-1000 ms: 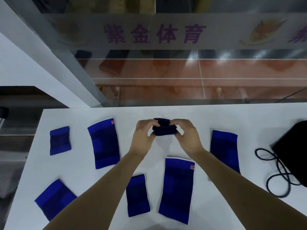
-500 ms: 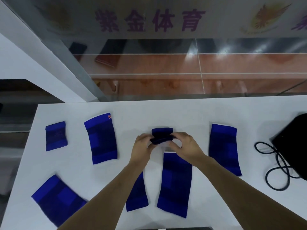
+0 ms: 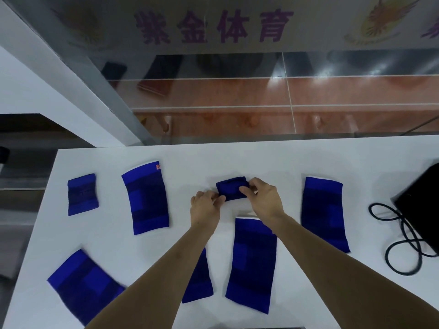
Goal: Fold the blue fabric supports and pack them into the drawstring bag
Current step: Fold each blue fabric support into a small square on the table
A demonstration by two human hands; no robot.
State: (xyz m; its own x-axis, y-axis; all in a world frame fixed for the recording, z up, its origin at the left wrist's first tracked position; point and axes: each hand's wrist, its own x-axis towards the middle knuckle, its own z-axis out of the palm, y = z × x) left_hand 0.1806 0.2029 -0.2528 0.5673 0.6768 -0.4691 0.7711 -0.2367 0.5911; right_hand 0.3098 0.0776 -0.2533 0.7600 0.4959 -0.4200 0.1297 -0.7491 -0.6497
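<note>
In the head view, the small folded support [image 3: 232, 191] has come down since a second ago: then both hands held it as a tight bundle raised above the table, and now it sits low at the table [image 3: 273, 160] surface, apparently resting on it, beyond the two hands. The left hand [image 3: 204, 208] pinches its near left corner, fingers curled in and pressed together against the cloth. The right hand [image 3: 262, 199] grips the right end, thumb and fingertips curled over the top edge. The bundle also looks flatter and wider than it did half a second ago, when it was a narrow dark roll between the fingers.

By my reading, the fold on this piece is being finished and squared off against the table, not yet packed. Six more blue supports lie flat and unfolded around it: a small one [image 3: 82, 194] at far left, a longer one [image 3: 146, 199] beside it, one [image 3: 84, 284] at the near left edge, one [image 3: 198, 279] partly under the left forearm, a long one [image 3: 253, 262] between the forearms, and one [image 3: 324, 212] to the right. The black bag [image 3: 421, 205] lies at the right edge with its cord [image 3: 399, 236] looped loosely on the table, well apart from the hands. Whether its mouth is open cannot be told. Nothing looks packed so far, so most of the work remains.
</note>
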